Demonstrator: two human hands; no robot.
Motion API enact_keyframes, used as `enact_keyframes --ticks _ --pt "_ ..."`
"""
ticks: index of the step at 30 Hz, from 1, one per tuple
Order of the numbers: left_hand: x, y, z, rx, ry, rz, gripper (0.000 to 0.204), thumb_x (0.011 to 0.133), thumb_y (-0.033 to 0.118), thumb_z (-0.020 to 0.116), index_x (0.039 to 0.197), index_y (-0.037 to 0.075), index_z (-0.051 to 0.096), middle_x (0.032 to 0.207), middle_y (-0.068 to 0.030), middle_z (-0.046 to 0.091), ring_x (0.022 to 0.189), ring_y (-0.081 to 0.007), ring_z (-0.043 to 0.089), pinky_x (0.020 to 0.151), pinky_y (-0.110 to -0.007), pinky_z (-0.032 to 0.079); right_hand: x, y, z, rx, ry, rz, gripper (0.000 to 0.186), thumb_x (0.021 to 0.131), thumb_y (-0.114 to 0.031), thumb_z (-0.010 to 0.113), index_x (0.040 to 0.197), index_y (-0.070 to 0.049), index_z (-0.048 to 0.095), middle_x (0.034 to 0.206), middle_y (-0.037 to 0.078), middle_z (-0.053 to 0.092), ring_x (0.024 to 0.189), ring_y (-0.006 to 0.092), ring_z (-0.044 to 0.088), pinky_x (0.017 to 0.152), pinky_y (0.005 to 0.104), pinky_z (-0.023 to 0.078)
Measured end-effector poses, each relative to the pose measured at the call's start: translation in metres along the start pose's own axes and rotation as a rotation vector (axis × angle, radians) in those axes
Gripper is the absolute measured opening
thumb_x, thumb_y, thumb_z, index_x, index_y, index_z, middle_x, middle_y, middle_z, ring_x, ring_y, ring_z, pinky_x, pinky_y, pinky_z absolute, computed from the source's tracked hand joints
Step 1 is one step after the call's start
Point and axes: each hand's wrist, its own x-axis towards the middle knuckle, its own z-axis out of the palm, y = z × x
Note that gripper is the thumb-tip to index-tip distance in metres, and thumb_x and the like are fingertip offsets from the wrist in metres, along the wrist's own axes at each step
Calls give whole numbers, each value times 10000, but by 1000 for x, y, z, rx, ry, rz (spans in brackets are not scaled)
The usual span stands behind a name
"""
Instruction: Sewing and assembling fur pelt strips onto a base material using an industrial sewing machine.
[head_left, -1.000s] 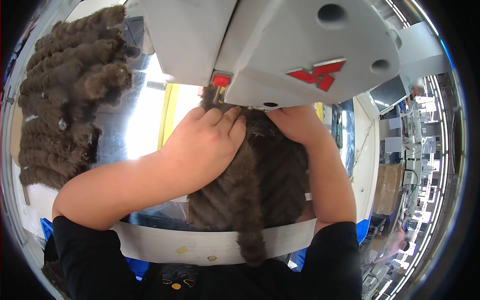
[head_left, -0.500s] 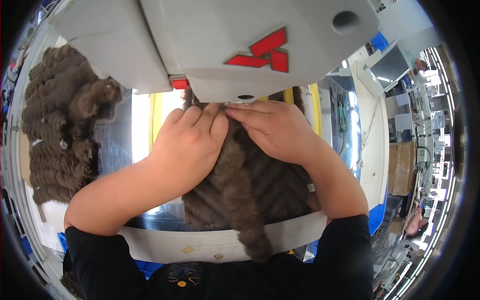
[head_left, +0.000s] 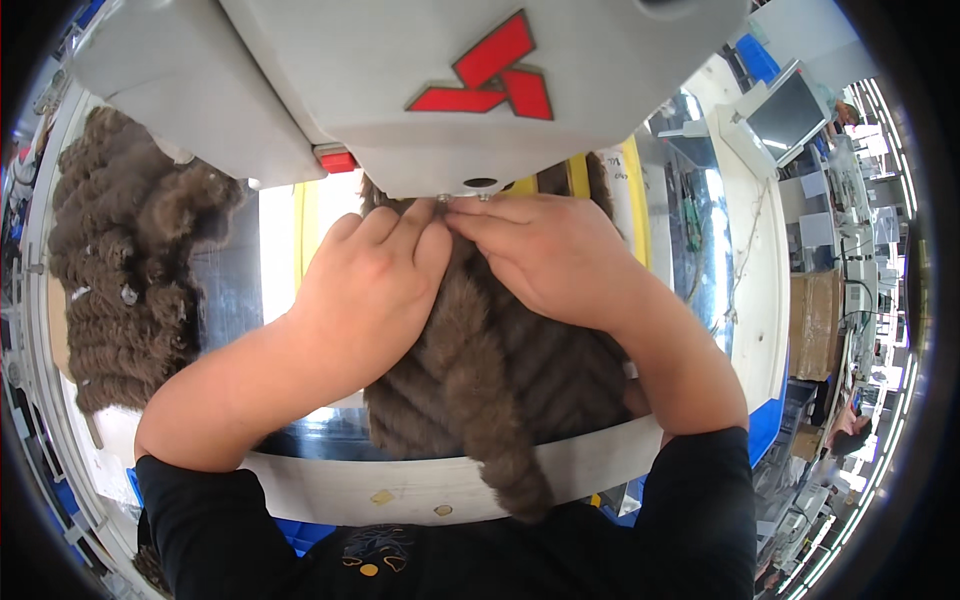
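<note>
A narrow brown fur strip point(head_left: 485, 375) runs from my fingertips down over the table's near edge, its end hanging toward me. Beneath and beside it spreads a wider dark fur panel point(head_left: 570, 375) with slanting ridges. My left hand point(head_left: 370, 280) has its fingers curled and closed on the strip's far end. Touching it at the fingertips, my right hand point(head_left: 550, 255) presses its fingers together on the same place. Both sets of fingertips sit right below the grey machine head point(head_left: 390, 160), which hides the exact point of grip.
A heap of ridged brown fur pieces point(head_left: 120, 270) lies on the left. Yellow bands point(head_left: 305, 240) cross the work surface. At right stand a screen point(head_left: 788, 112) and a cardboard box point(head_left: 815, 325), with a worker point(head_left: 850, 425) beyond. The white table edge point(head_left: 330, 485) curves before me.
The view has shifted slightly, so the machine head appears higher and more to the left. My hands keep their hold at the same spot under it.
</note>
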Motion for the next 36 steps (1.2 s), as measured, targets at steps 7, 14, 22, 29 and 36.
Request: enact_keyframes --ticks 7,14,22,29,36 --pt "-3 2 -4 -11 -51 14 431 825 75 559 1234 -53 605 1352 -194 653 978 -268 638 803 -357 484 -4 -4 -3 29 -6 -3 281 927 -141 640 1187 -66 716 1233 46 726 1003 262 721 799 382 598" --pt "-5 3 -12 -64 -83 41 415 805 73 569 1199 -49 614 1331 -197 666 963 -273 643 798 -357 485 -9 -10 -8 98 -52 6 281 918 -162 660 1173 -54 702 1226 56 719 1009 274 712 790 395 592" --pt "-9 7 -20 -47 -132 88 427 784 75 586 1191 -47 621 1321 -198 669 940 -268 640 793 -357 481 -14 -17 -13 131 -116 3 292 915 -178 662 1181 -61 688 1231 55 708 1002 282 709 783 404 589" --pt "-5 11 -15 -83 -106 118 437 782 79 591 1201 -41 626 1322 -190 673 931 -258 637 780 -351 479 -19 -16 -16 125 -126 27 239 912 -181 655 1117 -66 697 1149 43 714 932 284 708 729 411 575" --pt "-2 12 -20 -47 -146 125 440 780 80 592 1203 -31 630 1322 -183 676 924 -252 640 770 -342 481 -18 -11 -13 151 -67 -3 183 910 -171 644 1050 -64 692 1074 39 702 882 287 700 698 424 560"
